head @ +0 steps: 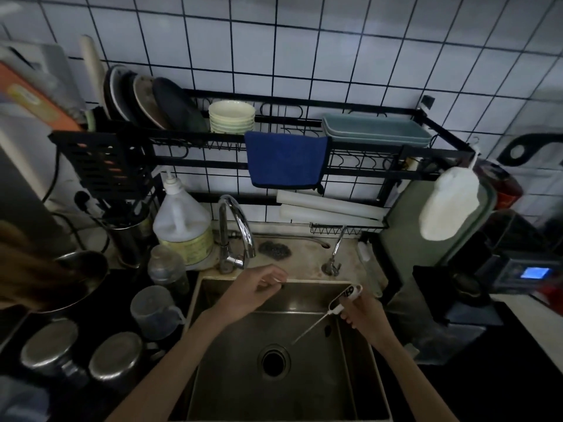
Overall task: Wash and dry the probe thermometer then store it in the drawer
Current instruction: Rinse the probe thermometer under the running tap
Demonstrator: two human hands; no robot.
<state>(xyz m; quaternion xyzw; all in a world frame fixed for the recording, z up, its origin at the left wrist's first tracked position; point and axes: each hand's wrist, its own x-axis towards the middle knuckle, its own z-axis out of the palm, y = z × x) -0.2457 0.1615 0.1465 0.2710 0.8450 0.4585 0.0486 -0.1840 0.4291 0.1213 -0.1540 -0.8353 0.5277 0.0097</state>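
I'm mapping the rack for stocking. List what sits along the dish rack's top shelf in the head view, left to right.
Upright plates → stacked pale bowls → blue cloth draped over the front rail → stacked blue-grey trays.

Home kitchen, steel sink (213,303), curved faucet (240,226), dish rack (304,141) with plates, tiled wall (335,56)

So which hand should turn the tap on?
Left. The left hand is empty and hovers close to the tap, while the right hand holds the thermometer over the sink.
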